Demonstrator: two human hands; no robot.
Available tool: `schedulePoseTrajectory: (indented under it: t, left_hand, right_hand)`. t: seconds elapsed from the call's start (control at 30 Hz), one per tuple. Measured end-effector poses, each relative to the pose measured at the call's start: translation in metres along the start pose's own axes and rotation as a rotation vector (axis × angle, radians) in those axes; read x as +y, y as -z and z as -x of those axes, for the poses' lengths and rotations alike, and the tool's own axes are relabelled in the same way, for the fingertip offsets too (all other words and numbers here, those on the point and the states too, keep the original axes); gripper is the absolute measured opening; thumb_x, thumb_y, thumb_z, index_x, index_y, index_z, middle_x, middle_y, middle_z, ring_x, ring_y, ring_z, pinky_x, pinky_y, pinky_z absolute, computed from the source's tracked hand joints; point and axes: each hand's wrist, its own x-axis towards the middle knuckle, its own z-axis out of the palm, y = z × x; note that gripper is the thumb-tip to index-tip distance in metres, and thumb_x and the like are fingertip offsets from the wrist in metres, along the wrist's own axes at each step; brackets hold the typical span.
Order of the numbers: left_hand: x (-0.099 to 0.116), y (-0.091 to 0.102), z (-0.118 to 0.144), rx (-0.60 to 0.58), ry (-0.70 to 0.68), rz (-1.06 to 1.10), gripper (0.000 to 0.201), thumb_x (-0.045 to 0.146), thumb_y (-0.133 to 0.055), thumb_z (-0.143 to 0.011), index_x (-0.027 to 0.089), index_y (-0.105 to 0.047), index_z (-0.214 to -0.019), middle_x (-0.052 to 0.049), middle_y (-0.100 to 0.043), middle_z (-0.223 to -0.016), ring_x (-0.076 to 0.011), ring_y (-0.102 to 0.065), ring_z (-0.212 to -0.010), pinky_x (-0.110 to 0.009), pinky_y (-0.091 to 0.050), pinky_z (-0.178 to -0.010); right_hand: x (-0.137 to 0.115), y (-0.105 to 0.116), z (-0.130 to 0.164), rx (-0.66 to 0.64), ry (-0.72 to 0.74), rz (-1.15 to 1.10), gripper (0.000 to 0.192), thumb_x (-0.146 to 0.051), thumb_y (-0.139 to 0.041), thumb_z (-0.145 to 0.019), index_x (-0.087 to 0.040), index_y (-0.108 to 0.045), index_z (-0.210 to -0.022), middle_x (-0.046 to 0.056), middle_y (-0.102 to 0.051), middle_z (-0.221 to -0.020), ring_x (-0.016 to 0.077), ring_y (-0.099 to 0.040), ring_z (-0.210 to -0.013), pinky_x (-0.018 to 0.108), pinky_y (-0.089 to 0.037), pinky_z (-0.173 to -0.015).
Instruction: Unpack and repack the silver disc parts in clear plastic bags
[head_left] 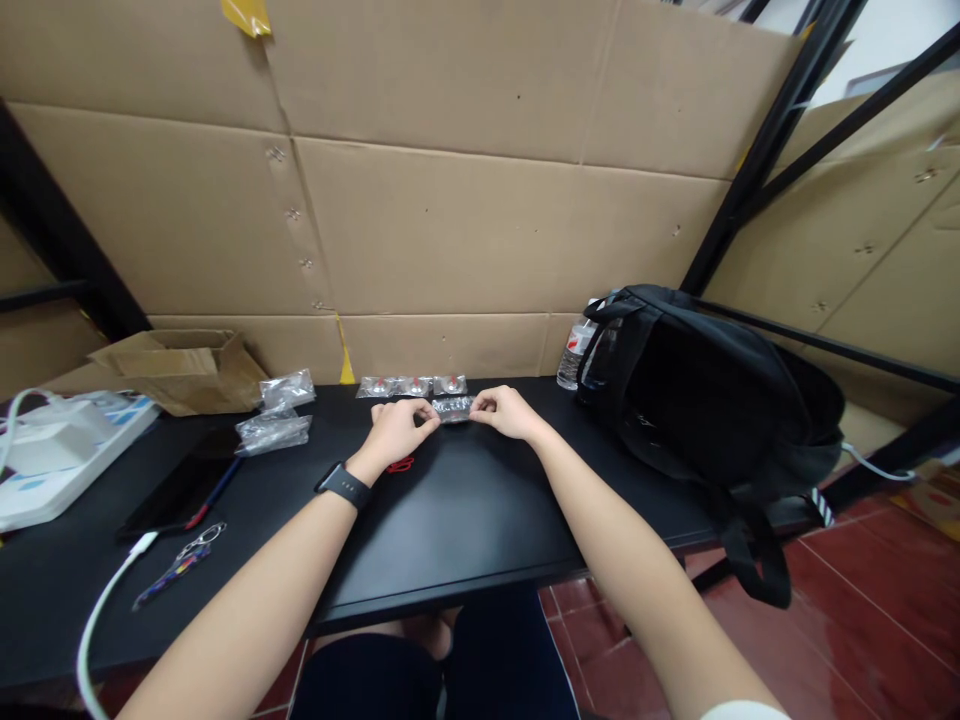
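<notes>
Between my two hands, low over the black table, is a small clear plastic packet (453,409); what it contains is too small to make out. My left hand (397,432) pinches its left end, and a dark watch is strapped to that wrist. The right end is pinched by the fingers of my right hand (506,412). Just behind lies a row of three similar clear packets (414,386), each with a small red spot inside. A red cord or scissor handle (400,465) shows partly under my left hand.
On the left are clear plastic bags (276,430), a brown paper bag (187,370), a dark tablet (184,482), a keychain (184,563) and a white power strip (67,470). A black backpack (720,390) and a water bottle (574,352) stand right. Cardboard (450,230) walls the back.
</notes>
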Motion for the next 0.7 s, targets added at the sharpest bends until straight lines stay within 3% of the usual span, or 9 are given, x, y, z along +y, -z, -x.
schedulePoseTrajectory:
  t: [0.1,0.23,0.37,0.5,0.6,0.7]
  left_hand:
    - [0.000,-0.002,-0.001,0.006,0.116,0.074,0.015,0.038,-0.063,-0.085,0.027,-0.067,-0.094,0.001,-0.080,-0.093,-0.0244,-0.072,-0.093,-0.041,-0.041,-0.093]
    - [0.004,-0.008,0.000,0.015,0.164,0.062,0.038,0.028,-0.062,-0.081,0.031,-0.054,-0.118,0.002,-0.080,-0.086,-0.0255,-0.071,-0.093,-0.045,-0.038,-0.093]
    - [0.006,-0.013,0.002,-0.053,0.055,-0.082,0.033,0.023,-0.051,-0.088,0.034,-0.061,-0.117,0.001,-0.079,-0.090,-0.0245,-0.068,-0.097,-0.045,-0.033,-0.093]
    - [0.004,-0.016,0.003,-0.090,-0.017,-0.202,0.036,0.037,-0.038,-0.100,0.034,-0.073,-0.105,-0.006,-0.074,-0.107,-0.0292,-0.060,-0.112,-0.047,-0.033,-0.090]
    - [0.002,-0.016,0.004,-0.084,-0.074,-0.210,0.030,0.048,-0.049,-0.095,0.032,-0.074,-0.101,-0.006,-0.070,-0.119,-0.0322,-0.053,-0.120,-0.048,-0.032,-0.093]
    - [0.002,-0.014,0.004,-0.072,-0.106,-0.205,0.020,0.041,-0.063,-0.086,0.030,-0.073,-0.099,-0.006,-0.072,-0.117,-0.0326,-0.052,-0.123,-0.048,-0.030,-0.097]
  right_hand:
    - [0.002,-0.003,0.000,0.027,-0.101,-0.119,0.016,-0.023,-0.068,-0.081,-0.016,-0.067,-0.095,0.002,-0.073,-0.076,0.0138,-0.066,-0.070,0.022,-0.048,-0.069]
    - [0.003,-0.009,0.002,0.005,-0.126,-0.071,0.042,-0.019,-0.069,-0.079,-0.023,-0.058,-0.120,-0.004,-0.074,-0.075,0.0125,-0.066,-0.068,0.022,-0.047,-0.069]
    - [0.001,-0.013,0.003,-0.085,-0.038,0.152,0.026,-0.015,-0.060,-0.086,-0.026,-0.073,-0.106,-0.001,-0.073,-0.082,0.0137,-0.066,-0.079,0.024,-0.047,-0.077]
    - [0.000,-0.014,0.004,-0.088,0.053,0.344,0.039,-0.012,-0.067,-0.078,-0.031,-0.077,-0.111,0.004,-0.067,-0.106,0.0194,-0.062,-0.097,0.028,-0.048,-0.083]
    - [-0.002,-0.016,0.004,-0.073,0.127,0.387,0.037,-0.017,-0.075,-0.076,-0.030,-0.076,-0.110,0.006,-0.064,-0.119,0.0236,-0.058,-0.108,0.033,-0.048,-0.089]
    - [-0.006,-0.017,0.003,-0.071,0.147,0.341,0.023,-0.020,-0.071,-0.085,-0.027,-0.077,-0.105,0.005,-0.071,-0.110,0.0218,-0.062,-0.102,0.034,-0.045,-0.093]
